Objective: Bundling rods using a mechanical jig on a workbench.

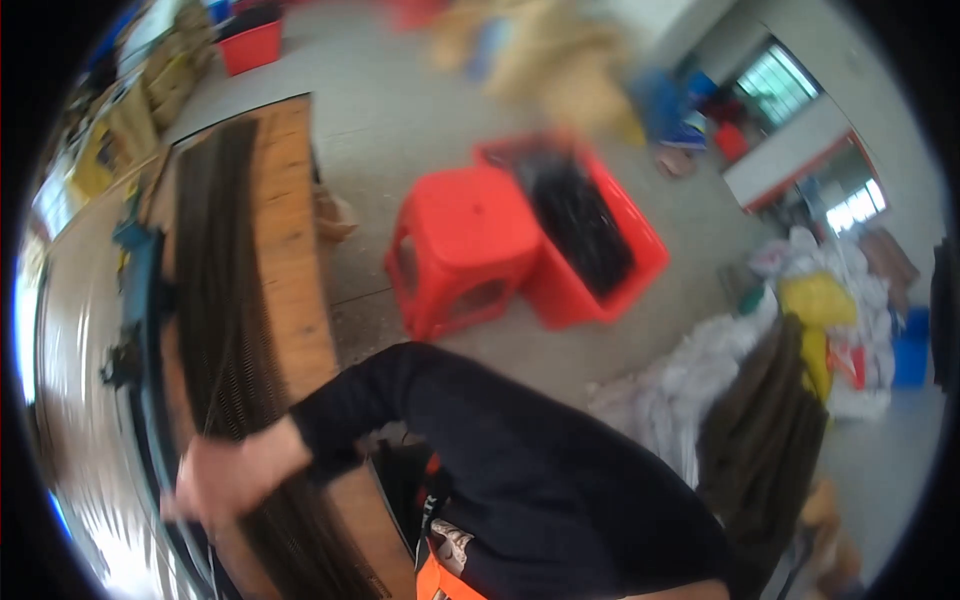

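Note:
My right hand [225,482] reaches in from the lower right, its arm in a black sleeve [500,430]. It is over the left edge of a wooden-topped table [285,225], beside a teal metal rail [148,300]. Motion blurs its fingers, so whether they hold anything cannot be made out. A thin cord [212,560] hangs just below the hand. Under the wrist and along the tabletop lies a long band of dark brown, ribbed, fabric-like material [222,270]. My left hand is out of view.
Past the table stand a red plastic stool [470,215] and a red crate [640,255] with black plastic inside. White cloth [660,410], a dark brown cloth [765,430] and a yellow bag [820,300] are heaped on the right. Shiny sheeting [85,400] lines the far left.

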{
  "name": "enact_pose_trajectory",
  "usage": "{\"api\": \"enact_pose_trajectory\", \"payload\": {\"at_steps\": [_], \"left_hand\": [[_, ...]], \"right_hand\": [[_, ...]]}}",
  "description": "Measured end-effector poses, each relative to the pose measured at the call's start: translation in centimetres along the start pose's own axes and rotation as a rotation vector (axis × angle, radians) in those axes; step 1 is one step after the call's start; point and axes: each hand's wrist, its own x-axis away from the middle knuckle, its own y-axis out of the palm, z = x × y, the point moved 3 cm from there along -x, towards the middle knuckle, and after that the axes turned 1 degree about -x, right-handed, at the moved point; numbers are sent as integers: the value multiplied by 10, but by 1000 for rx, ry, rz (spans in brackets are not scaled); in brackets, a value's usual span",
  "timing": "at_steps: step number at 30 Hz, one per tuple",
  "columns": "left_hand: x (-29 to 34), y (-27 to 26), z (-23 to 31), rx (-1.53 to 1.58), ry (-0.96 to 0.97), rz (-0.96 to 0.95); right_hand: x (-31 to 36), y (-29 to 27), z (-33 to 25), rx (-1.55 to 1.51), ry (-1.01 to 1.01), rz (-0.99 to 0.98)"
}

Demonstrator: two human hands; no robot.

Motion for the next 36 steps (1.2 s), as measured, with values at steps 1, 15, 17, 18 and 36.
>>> {"api": "enact_pose_trajectory", "payload": {"at_steps": [1,15,17,18,36], "left_hand": [[-7,0,-2,-34,-8,2],[80,-39,-14,217,-88,216],[106,-19,-45,148,-156,206],[119,-6,-63,134,-157,218],[254,-81,-107,131,-744,600]], "right_hand": [[-18,-4,-14,-70,-73,95],[-67,1,-115,-437,-213,245],[-57,-16,-93,-471,-264,246],[-47,-16,-73,-461,-216,249],[-117,58,-164,-847,107,-302]]}}
